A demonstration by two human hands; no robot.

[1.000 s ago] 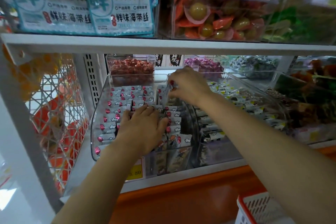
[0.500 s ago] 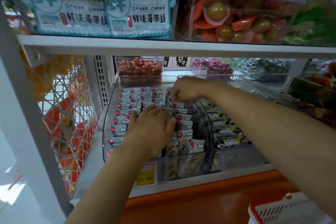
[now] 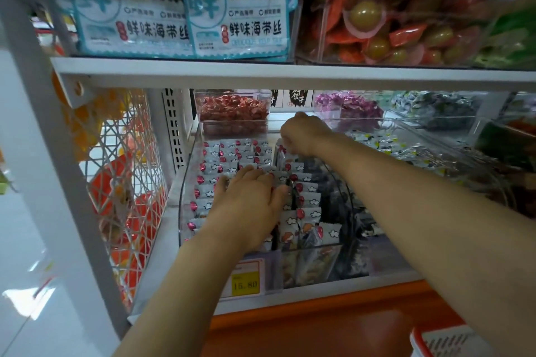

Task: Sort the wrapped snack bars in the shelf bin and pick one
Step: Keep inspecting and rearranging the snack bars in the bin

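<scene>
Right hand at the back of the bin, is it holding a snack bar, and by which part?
Cannot tell: the right hand is curled over the back snack bars, fingers hidden.

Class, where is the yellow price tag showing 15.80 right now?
In the head view, the yellow price tag sits low and centre-left on the clear bin's front, just below the left hand.

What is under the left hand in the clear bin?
The left hand lies flat on rows of white wrapped bars standing in the bin. Bars show all around it; those directly beneath the palm are covered.
</scene>
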